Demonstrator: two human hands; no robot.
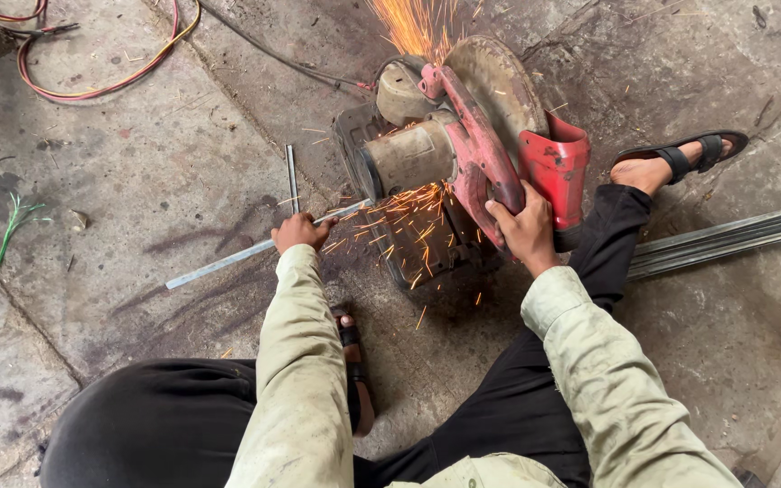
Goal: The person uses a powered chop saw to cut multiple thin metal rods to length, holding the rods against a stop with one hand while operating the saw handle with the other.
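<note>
A red chop saw (pixel 463 145) stands on the concrete floor, its blade down and throwing orange sparks (pixel 409 226). My right hand (pixel 524 228) grips the saw's red handle. My left hand (pixel 300 231) is closed around a thin grey metal bar (pixel 228 259) that runs from the lower left into the saw's vise. A short cut piece of bar (pixel 292 177) lies on the floor just beyond my left hand. I squat over the saw, with a sandalled foot (pixel 675 161) to its right and the other foot (pixel 354 361) below my left arm.
Long grey metal strips (pixel 725 237) lie on the floor at the right. Red and yellow cables (pixel 101 63) loop at the top left, and a black cord (pixel 273 54) runs to the saw. Green wire (pixel 6 237) lies at the left edge.
</note>
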